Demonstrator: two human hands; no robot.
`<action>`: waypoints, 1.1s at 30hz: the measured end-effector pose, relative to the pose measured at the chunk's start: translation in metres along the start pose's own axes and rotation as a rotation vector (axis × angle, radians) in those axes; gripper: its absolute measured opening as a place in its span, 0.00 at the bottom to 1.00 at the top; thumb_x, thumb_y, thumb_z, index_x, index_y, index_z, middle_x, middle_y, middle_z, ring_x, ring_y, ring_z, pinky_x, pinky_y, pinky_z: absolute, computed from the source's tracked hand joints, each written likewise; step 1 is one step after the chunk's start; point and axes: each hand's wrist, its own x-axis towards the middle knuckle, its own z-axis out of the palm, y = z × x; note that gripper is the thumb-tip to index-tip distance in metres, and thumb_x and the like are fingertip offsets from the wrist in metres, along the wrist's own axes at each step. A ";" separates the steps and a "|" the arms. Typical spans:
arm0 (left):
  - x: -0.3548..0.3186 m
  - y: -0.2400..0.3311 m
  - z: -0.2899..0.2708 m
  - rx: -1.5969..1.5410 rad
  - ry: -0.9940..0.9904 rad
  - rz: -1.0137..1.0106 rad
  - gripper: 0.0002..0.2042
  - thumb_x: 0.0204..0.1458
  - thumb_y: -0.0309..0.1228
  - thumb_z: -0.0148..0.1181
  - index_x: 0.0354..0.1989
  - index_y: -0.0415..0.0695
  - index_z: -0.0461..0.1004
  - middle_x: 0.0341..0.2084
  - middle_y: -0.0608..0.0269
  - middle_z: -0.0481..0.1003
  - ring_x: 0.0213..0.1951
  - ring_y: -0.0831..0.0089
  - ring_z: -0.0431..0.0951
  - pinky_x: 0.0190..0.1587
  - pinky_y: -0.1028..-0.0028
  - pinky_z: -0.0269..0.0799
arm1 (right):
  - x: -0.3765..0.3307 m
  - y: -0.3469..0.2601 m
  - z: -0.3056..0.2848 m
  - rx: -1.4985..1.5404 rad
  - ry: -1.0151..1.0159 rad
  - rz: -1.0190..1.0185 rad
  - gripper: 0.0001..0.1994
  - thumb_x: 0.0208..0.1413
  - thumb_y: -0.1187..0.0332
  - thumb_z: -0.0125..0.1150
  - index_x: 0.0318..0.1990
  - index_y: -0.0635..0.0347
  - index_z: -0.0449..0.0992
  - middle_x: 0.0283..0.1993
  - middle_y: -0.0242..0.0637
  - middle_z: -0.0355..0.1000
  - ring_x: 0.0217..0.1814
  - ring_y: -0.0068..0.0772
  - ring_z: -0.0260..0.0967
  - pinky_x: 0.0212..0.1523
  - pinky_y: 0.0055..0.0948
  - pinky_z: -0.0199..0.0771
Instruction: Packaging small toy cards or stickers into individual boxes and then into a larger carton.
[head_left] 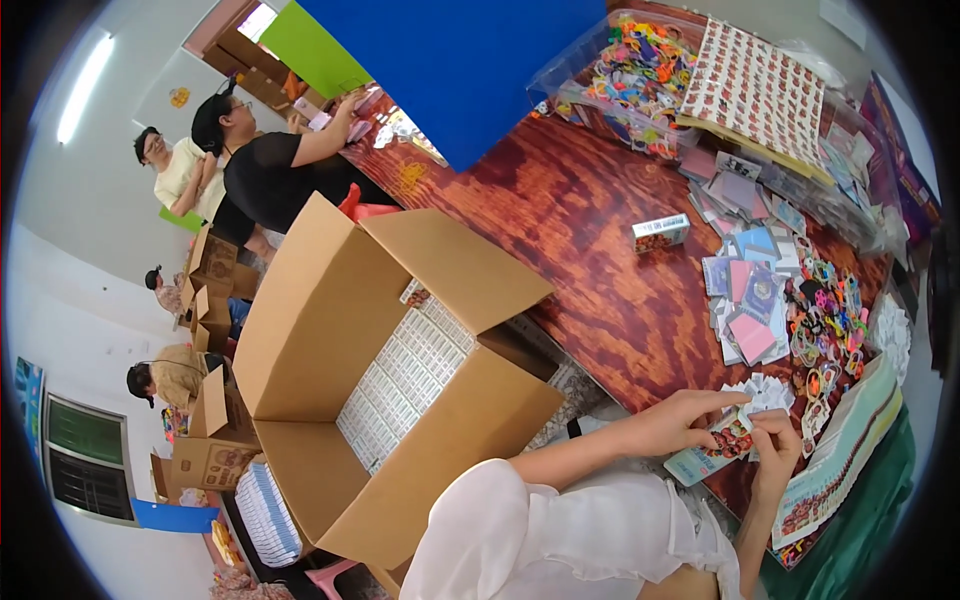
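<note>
Low at the right, a small printed carton (697, 464), light blue with a red picture panel, is held between my two hands. My left hand (708, 417) comes in from the left, its fingers closed on the carton's upper part. My right hand (776, 440) pinches the carton's right edge. Just beyond them lies a heap of small white folded papers (765, 390). To the right, a long row of flat printed cartons (838, 458) leans in a stack. A closed small box (660, 233) rests on the red-brown table (590, 250).
Cards and pink squares (752, 338) lie beside colourful plastic trinkets (825, 300). Behind are a clear bin of trinkets (640, 75) and a printed sheet (755, 90). A large open cardboard box (310, 300), lined with small boxes, stands left. A blue board (450, 70) juts in; several people work far left.
</note>
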 end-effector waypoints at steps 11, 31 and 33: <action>0.004 0.000 0.002 -0.025 0.005 0.035 0.37 0.44 0.20 0.69 0.67 0.49 0.63 0.31 0.63 0.68 0.29 0.77 0.69 0.35 0.73 0.69 | 0.007 -0.004 -0.008 0.130 0.013 0.186 0.01 0.52 0.77 0.62 0.31 0.65 0.76 0.29 0.28 0.71 0.21 0.10 0.56 0.20 0.14 0.51; -0.001 -0.004 0.000 -0.154 0.095 -0.105 0.34 0.47 0.11 0.62 0.65 0.39 0.60 0.45 0.56 0.75 0.47 0.71 0.78 0.48 0.72 0.77 | 0.016 -0.014 0.001 0.208 -0.133 0.364 0.05 0.54 0.74 0.65 0.33 0.67 0.78 0.29 0.32 0.74 0.25 0.18 0.69 0.25 0.20 0.68; -0.001 0.001 0.000 -0.132 0.060 -0.096 0.36 0.47 0.10 0.61 0.67 0.40 0.58 0.45 0.56 0.74 0.48 0.68 0.78 0.48 0.72 0.78 | 0.017 -0.023 0.006 0.231 -0.061 0.399 0.05 0.54 0.73 0.66 0.32 0.66 0.78 0.27 0.30 0.73 0.24 0.16 0.67 0.24 0.20 0.67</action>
